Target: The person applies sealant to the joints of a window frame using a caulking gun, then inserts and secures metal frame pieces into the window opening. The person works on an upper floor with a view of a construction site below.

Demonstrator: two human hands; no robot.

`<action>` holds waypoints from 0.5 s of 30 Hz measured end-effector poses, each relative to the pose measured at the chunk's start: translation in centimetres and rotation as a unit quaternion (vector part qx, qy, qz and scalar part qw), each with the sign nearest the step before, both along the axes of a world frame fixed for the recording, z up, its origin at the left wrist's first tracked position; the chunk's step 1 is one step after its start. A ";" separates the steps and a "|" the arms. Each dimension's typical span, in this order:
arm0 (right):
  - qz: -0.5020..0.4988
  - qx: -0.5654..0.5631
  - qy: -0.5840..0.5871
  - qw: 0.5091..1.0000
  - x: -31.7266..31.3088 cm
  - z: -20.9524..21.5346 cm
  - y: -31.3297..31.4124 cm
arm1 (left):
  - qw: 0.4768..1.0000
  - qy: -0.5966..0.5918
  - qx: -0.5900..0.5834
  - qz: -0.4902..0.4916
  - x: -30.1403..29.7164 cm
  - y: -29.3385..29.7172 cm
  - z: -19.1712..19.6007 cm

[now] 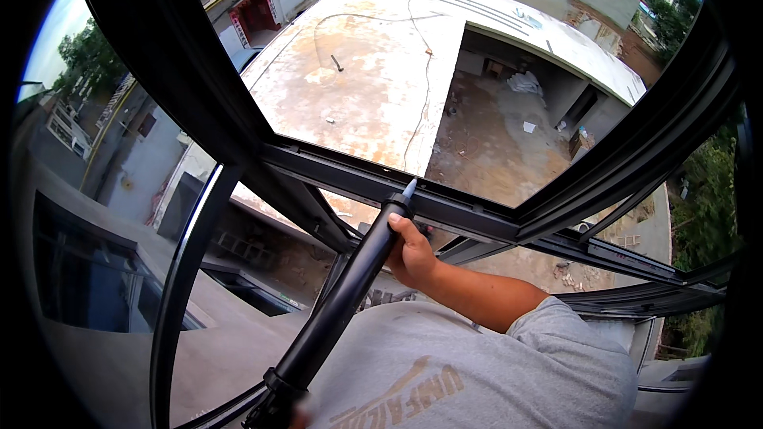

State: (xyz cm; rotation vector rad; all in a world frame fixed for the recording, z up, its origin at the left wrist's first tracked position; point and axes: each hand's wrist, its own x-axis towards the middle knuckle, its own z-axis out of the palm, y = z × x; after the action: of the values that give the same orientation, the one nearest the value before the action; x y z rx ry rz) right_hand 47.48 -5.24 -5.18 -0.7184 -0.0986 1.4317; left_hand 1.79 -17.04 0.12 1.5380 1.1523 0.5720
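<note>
My right hand (411,253) is wrapped around the front end of a black caulking gun (342,302), just behind its cap, with the thumb lying along the barrel. The gun slants up from the lower left across my grey shirt. Its pale tapered nozzle (409,188) points at the dark bottom rail (373,185) of a window frame, with the tip at or very close to the rail's edge. By the gun's rear end, a small blurred skin-coloured patch (302,413) appears to be part of my left hand; its fingers cannot be made out.
Dark metal posts (187,56) and rails surround me, with a narrow sash edge (191,246) standing at the left. Beyond the frame, far below, lie a pale flat roof (358,71) and an open-sided yard (509,135). Trees (707,199) show at the right.
</note>
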 end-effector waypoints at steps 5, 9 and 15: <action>-0.004 0.006 0.012 1.000 0.1 -0.1 -0.1 | 0.999 -0.007 0.004 -0.044 1.0 0.6 0.8; -0.001 0.015 0.014 1.000 0.4 -0.8 0.0 | 0.996 0.025 -0.063 -0.065 0.4 1.0 1.6; -0.009 0.021 0.004 1.000 0.4 -0.5 -0.5 | 0.985 0.108 -0.122 -0.055 -2.4 0.2 -2.3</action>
State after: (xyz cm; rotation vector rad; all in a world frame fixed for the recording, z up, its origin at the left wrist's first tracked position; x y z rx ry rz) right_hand 47.93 -5.73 -5.72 -0.6780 -0.1158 1.4112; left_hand -0.57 -16.84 -2.22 1.4646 1.2411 0.1843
